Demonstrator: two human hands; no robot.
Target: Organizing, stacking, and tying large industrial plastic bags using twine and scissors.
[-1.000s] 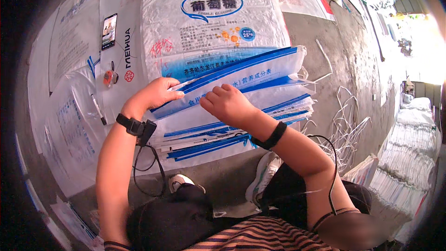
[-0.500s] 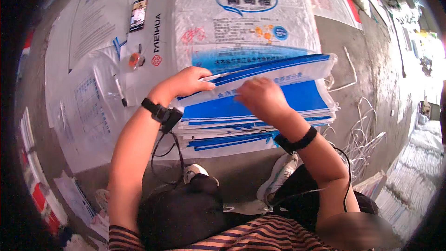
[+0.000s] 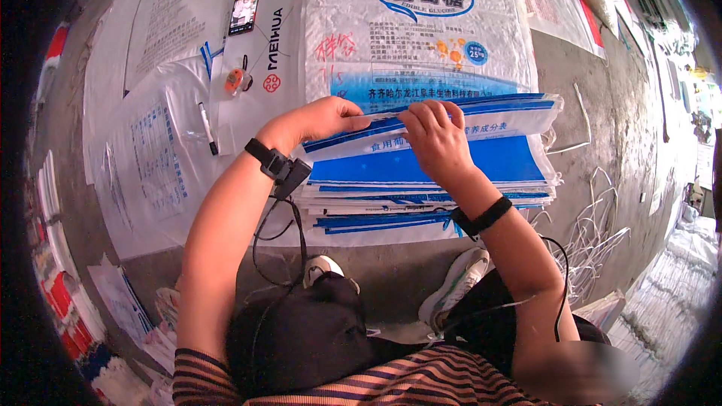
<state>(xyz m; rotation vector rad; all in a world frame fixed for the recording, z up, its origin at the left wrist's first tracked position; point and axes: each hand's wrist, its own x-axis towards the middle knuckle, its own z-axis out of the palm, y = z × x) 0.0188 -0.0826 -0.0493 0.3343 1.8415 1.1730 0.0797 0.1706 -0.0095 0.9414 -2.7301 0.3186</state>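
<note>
I see the stack of woven sacks [image 3: 429, 180] lying flat on the floor just ahead of my feet, and my left hand [image 3: 320, 122] and right hand [image 3: 436, 139] each pinch the far edge of the top sack [image 3: 481, 116], toward 12 o'clock, fingers closed on it. I judge the sack light, floppy and slick, so taking it near both ends of that edge should peel one layer off cleanly.

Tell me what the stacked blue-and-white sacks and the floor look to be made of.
Stacked sacks: probably woven plastic, slightly glossy; thin flat layers with frayed edges, pinched by the left hand and right hand. Floor: likely bare concrete, grey, matte, rough.
</note>
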